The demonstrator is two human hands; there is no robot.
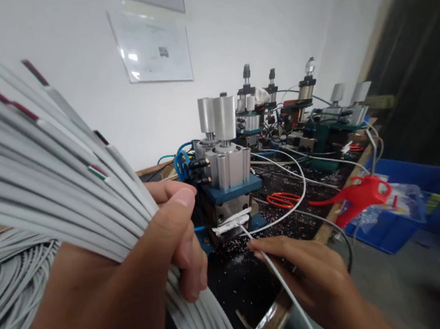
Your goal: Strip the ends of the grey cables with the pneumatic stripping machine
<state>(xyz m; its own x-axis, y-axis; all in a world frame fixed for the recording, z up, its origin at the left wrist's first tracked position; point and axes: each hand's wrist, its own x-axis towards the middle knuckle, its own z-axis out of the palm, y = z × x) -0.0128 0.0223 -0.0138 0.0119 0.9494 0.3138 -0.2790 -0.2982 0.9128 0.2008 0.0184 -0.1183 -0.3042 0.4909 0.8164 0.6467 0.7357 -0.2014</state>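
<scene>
Head view: cluttered black workbench (239, 274) with pneumatic machines (225, 158) beneath white wall (55, 51).

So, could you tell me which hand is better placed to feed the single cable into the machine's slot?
The right hand, probably: it pinches the single cable with the tip at the machine slot. The left hand is full, wrapped around the cable bundle.

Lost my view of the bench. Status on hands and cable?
Left hand gripping grey cable bundle. Right hand feeding one white cable into machine. Nothing blocking.
</scene>
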